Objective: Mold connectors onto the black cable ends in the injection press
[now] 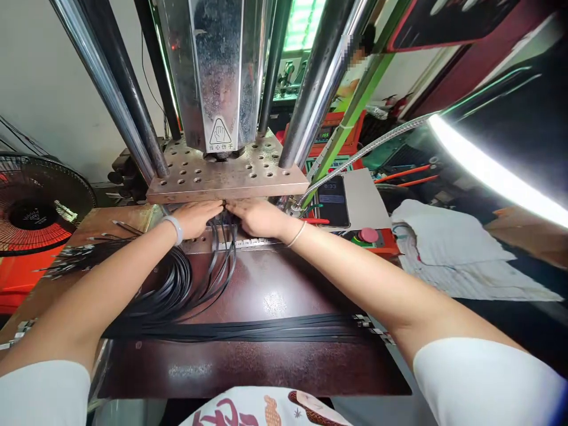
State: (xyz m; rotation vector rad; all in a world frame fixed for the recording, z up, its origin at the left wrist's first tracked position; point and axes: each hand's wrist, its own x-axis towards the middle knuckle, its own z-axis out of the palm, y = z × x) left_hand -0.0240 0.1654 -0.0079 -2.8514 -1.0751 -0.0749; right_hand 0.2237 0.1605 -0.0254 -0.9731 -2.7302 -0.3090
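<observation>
Both my hands meet just below the front edge of a drilled metal press plate (213,188). Thin black cables (227,251) hang between them, running down over the lower metal block (257,243) onto the brown tabletop. My left hand (195,219) comes in from the left, its fingers pressed together at the cables' upper ends. From the right, my right hand (254,216) reaches the same spot with its fingers bent in and closed at the cables. The fingertips and the cable ends are partly hidden under the plate.
A coiled bundle of black cables (173,281) lies left; straight cables with metal connectors (284,328) cross the brown table (266,370). Steel columns (317,89) flank the press. A phone (333,202), a red button (368,235), white cloths (448,236) and a lit lamp (492,168) stand right, a fan (39,204) left.
</observation>
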